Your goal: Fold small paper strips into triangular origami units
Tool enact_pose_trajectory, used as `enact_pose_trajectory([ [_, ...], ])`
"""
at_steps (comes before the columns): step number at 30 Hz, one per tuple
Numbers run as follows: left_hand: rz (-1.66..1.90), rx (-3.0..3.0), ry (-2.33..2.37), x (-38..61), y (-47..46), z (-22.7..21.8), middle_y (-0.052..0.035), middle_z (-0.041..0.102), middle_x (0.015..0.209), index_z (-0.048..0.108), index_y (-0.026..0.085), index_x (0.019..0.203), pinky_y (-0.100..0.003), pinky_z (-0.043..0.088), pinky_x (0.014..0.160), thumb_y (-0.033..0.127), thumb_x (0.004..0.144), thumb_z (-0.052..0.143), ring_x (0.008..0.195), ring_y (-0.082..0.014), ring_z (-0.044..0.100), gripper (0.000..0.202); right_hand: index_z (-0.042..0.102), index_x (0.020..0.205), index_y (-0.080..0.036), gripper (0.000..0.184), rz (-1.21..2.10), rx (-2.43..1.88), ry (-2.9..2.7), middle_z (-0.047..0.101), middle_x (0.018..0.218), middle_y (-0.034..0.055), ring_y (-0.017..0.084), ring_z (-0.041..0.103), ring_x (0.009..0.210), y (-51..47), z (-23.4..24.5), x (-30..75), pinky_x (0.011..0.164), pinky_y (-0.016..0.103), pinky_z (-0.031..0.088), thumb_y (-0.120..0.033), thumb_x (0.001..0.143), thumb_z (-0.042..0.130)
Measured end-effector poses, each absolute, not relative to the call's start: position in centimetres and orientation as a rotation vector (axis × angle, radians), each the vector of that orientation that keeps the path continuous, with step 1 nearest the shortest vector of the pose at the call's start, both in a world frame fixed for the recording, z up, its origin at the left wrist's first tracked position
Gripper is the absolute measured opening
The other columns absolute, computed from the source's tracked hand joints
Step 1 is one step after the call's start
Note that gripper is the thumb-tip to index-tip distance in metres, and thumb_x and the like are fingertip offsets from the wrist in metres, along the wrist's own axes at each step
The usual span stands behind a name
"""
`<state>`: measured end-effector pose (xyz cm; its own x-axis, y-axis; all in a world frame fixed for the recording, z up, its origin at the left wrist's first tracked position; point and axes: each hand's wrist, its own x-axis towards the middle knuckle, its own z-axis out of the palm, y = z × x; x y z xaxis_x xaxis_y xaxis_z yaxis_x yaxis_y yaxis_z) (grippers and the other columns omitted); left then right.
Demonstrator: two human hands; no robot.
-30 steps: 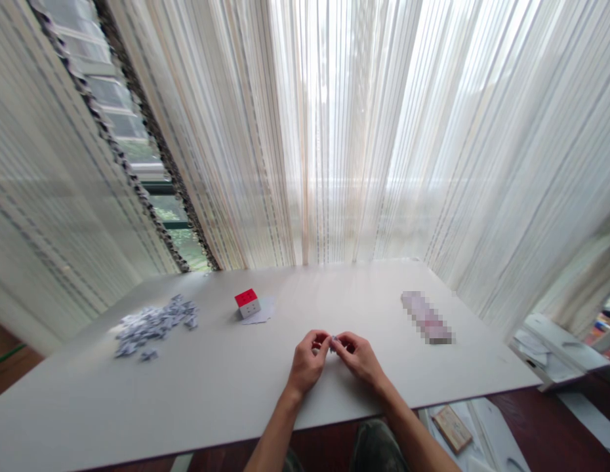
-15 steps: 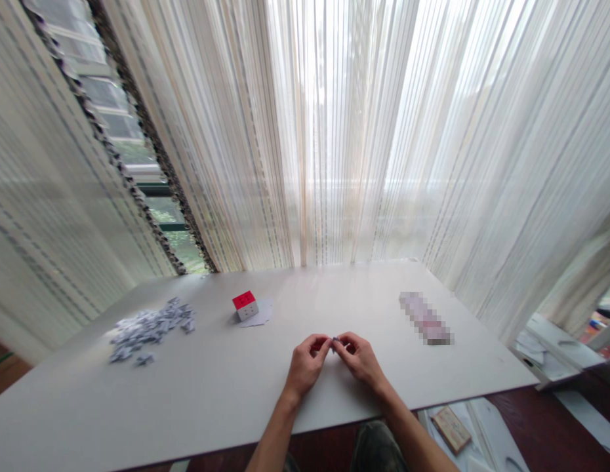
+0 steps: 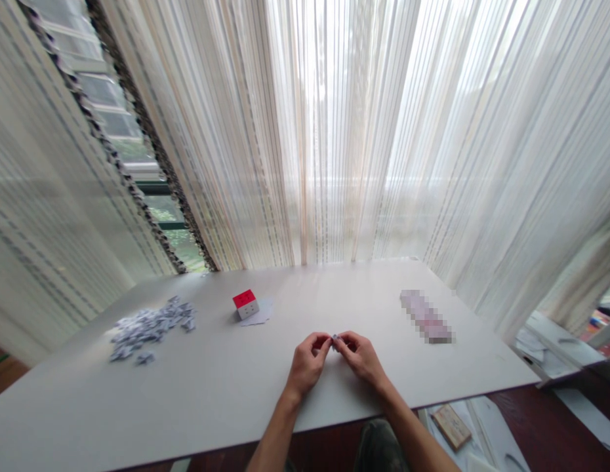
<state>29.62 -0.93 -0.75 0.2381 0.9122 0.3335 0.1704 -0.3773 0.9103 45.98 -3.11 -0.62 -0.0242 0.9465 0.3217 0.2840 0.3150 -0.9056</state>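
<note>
Near the front of the white table, my left hand and my right hand meet fingertip to fingertip. Pinched between them is a small folded piece of paper, pale grey-lilac, mostly covered by the fingers. Both hands are closed on it, thumbs towards me. To the left lies a heap of folded paper pieces in the same pale colour, with one piece a little apart at its near side.
A red-topped, white-sided cube stands on flat paper sheets. A pixelated pinkish item lies on the table at right. Sheer curtains hang behind. Below the right edge, a wooden box rests on papers.
The fingertips have shifted slightly around the paper piece, and a bit more of it shows. The hands stay in almost the same place.
</note>
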Motion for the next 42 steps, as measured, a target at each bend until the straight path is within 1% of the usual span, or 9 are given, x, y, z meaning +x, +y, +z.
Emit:
enact_pose_trajectory([
  [10, 1.167, 1.74, 0.991, 29.8, -1.3, 0.0, -0.0069, 0.071, 0.088, 0.067, 0.016, 0.092, -0.029, 0.053, 0.074, 0.041, 0.085, 0.057, 0.08, -0.0195, 0.066, 0.027, 0.07, 0.086, -0.016, 0.033, 0.793, -1.198, -1.533, 0.07, 0.077, 0.0052, 0.017, 0.061, 0.069, -3.1, -0.7, 46.1, 0.064, 0.026, 0.047, -0.045, 0.087, 0.055],
  [16, 1.192, 1.689, 0.985, 29.6, -1.1, -0.3, -0.0052, 0.07, 0.08, 0.066, 0.015, 0.087, -0.027, 0.052, 0.07, 0.042, 0.086, 0.056, 0.075, -0.0182, 0.065, 0.029, 0.071, 0.086, -0.016, 0.035, 0.817, -1.195, -1.569, 0.071, 0.078, 0.0053, 0.015, 0.06, 0.065, -3.3, -0.4, 45.8, 0.06, 0.024, 0.046, -0.047, 0.087, 0.055],
  [22, 1.174, 1.697, 0.964, 29.5, -1.1, -0.6, -0.0051, 0.069, 0.081, 0.066, 0.016, 0.087, -0.027, 0.051, 0.07, 0.042, 0.086, 0.056, 0.075, -0.0177, 0.065, 0.028, 0.07, 0.082, -0.016, 0.033, 0.806, -1.191, -1.561, 0.069, 0.075, 0.0039, 0.014, 0.058, 0.062, -3.2, -0.7, 45.8, 0.058, 0.023, 0.044, -0.046, 0.086, 0.057],
  [28, 1.156, 1.707, 0.952, 29.7, -1.2, -0.3, -0.0059, 0.07, 0.083, 0.066, 0.015, 0.093, -0.029, 0.052, 0.073, 0.043, 0.086, 0.056, 0.076, -0.0178, 0.065, 0.03, 0.069, 0.084, -0.016, 0.033, 0.808, -1.158, -1.519, 0.071, 0.078, 0.0054, 0.016, 0.062, 0.069, -3.1, -0.8, 45.8, 0.063, 0.025, 0.047, -0.046, 0.087, 0.056],
  [31, 1.16, 1.692, 0.958, 29.7, -1.2, -0.2, -0.0061, 0.07, 0.083, 0.066, 0.015, 0.092, -0.029, 0.053, 0.073, 0.044, 0.085, 0.057, 0.076, -0.0183, 0.065, 0.031, 0.069, 0.084, -0.016, 0.033, 0.818, -1.157, -1.521, 0.071, 0.079, 0.0055, 0.016, 0.062, 0.07, -3.2, -0.5, 45.8, 0.063, 0.025, 0.047, -0.046, 0.088, 0.054],
  [37, 1.18, 1.671, 0.985, 29.6, -1.2, 0.0, -0.0061, 0.07, 0.08, 0.067, 0.015, 0.091, -0.031, 0.053, 0.075, 0.045, 0.085, 0.057, 0.078, -0.0192, 0.065, 0.032, 0.069, 0.09, -0.017, 0.03, 0.837, -1.163, -1.536, 0.07, 0.081, 0.0043, 0.013, 0.058, 0.061, -3.3, -0.4, 45.9, 0.056, 0.023, 0.044, -0.045, 0.085, 0.059],
  [40, 1.161, 1.691, 0.988, 29.7, -1.4, 0.2, -0.0071, 0.072, 0.084, 0.068, 0.016, 0.091, -0.03, 0.054, 0.073, 0.046, 0.084, 0.057, 0.078, -0.0194, 0.067, 0.033, 0.068, 0.088, -0.016, 0.029, 0.823, -1.167, -1.516, 0.068, 0.079, 0.0041, 0.013, 0.056, 0.06, -3.2, -0.7, 46.0, 0.056, 0.023, 0.044, -0.044, 0.085, 0.058],
  [42, 1.15, 1.725, 0.977, 29.8, -1.6, 0.4, -0.0078, 0.072, 0.09, 0.069, 0.017, 0.096, -0.03, 0.054, 0.073, 0.046, 0.084, 0.058, 0.08, -0.0198, 0.067, 0.033, 0.068, 0.087, -0.016, 0.027, 0.787, -1.173, -1.51, 0.067, 0.076, 0.0035, 0.014, 0.056, 0.061, -3.1, -1.0, 46.0, 0.057, 0.024, 0.045, -0.042, 0.084, 0.059],
])
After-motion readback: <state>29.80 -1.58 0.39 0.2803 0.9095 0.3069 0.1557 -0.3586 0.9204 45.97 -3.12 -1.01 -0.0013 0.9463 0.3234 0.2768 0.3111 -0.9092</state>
